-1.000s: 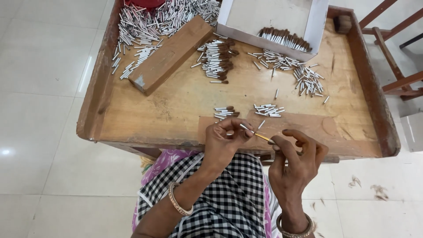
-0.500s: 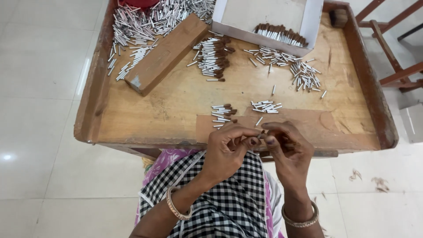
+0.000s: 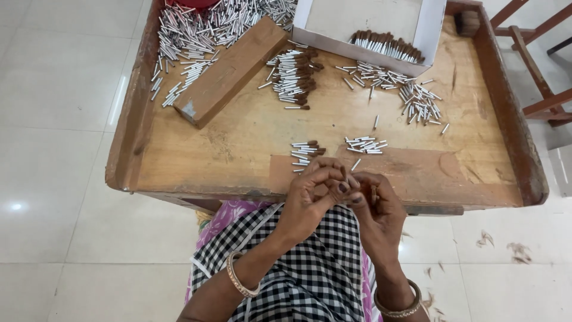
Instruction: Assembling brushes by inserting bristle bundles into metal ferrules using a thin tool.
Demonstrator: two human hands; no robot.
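White tiled floor all round, with a worn wooden worktable (image 3: 238,149) up top. Both hands meet at its near edge: the left hand (image 3: 313,197) is curled with fingertips pinched together, the right hand (image 3: 372,206) is closed against it, and something small sits between them, but I can't make out the piece itself. My guess is it's one of the little silver tubes, being fitted with a brown tuft. Keeping the pinch tight and close to the tip looks like the way to do it cleanly. Just beyond the fingertips lie two small piles of silver tubes (image 3: 364,144), one with brown tips (image 3: 305,150). Further out is a wooden block (image 3: 232,71), and a white cardboard box (image 3: 369,27) holding finished brown-tipped pieces.
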